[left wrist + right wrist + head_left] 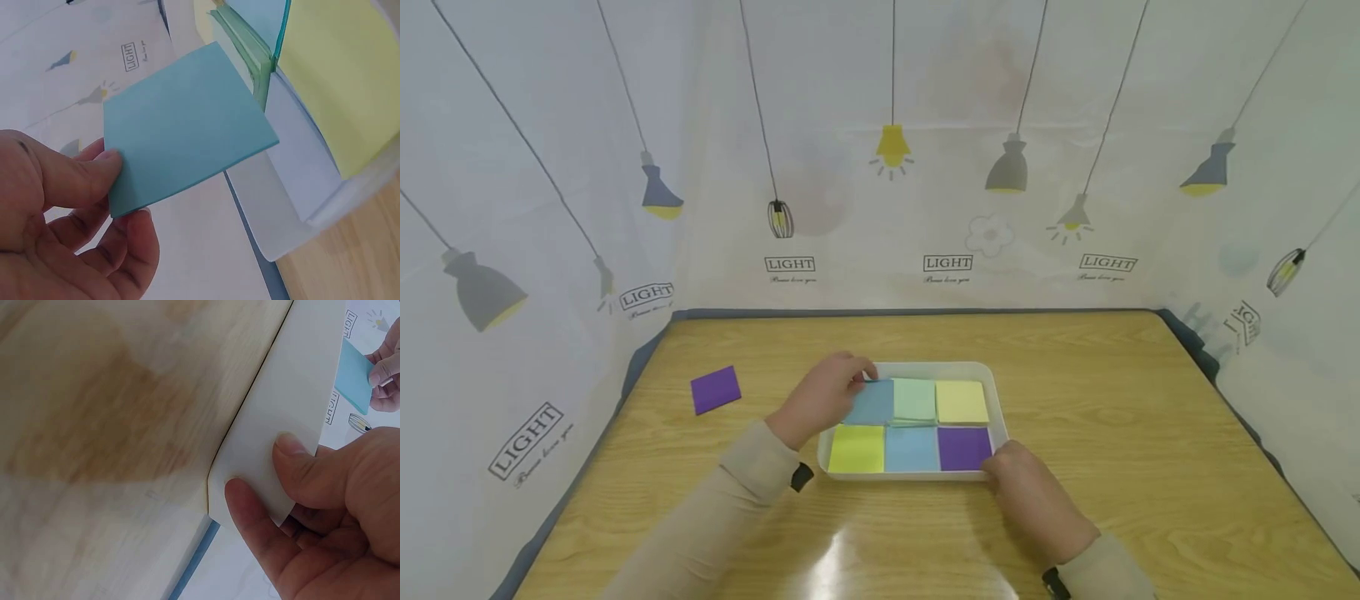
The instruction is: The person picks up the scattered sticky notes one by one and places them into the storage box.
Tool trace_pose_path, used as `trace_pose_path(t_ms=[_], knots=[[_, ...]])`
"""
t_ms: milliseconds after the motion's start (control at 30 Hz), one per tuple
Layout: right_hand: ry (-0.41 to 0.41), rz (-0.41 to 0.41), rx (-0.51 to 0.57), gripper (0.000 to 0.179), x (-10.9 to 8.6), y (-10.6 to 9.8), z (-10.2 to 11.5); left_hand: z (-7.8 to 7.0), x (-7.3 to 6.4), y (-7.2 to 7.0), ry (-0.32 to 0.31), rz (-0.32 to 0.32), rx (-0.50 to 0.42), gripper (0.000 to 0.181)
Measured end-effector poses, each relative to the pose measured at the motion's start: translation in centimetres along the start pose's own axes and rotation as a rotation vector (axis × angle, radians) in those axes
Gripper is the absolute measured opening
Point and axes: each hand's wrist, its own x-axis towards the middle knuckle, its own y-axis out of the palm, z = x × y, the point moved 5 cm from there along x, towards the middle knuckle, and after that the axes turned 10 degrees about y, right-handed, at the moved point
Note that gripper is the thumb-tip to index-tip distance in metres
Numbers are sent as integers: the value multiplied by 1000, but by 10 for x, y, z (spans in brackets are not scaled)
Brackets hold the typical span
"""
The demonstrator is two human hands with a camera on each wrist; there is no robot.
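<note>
My left hand (822, 398) pinches a blue sticky-note pad (184, 128) by one edge, thumb on its face and fingers beneath. In the left wrist view the pad is tilted and raised over the back left of a white tray (932, 369). My right hand (1036, 498) grips the tray's front right corner, thumb and forefinger on the outer wall (275, 387). Along the tray's front lie a bright yellow pad (857, 449), a light blue pad (912, 450) and a purple pad (964, 449). Behind them sit slightly fanned green notes (914, 401) and a pale yellow pad (962, 402).
Another purple pad (716, 390) lies alone on the wooden table (1097, 392), left of the tray. A white cloth printed with lamps (850, 275) stands round the back and both sides of the table.
</note>
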Motion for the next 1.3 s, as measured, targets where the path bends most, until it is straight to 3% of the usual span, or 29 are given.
trace_pose_path(t_ms=[733,967,1133,1300], knots=[[37,45,22,27,2,2,-4,-16,16,42,74,146,-133,21],[36,33,15,26,1,0,-2,-17,21,60,50,212,-187,21],[21,21,13,26,1,0,-1,-15,22,71,22,250,-174,21],[20,9,13,27,1,0,-2,-14,23,78,42,258,-119,22]])
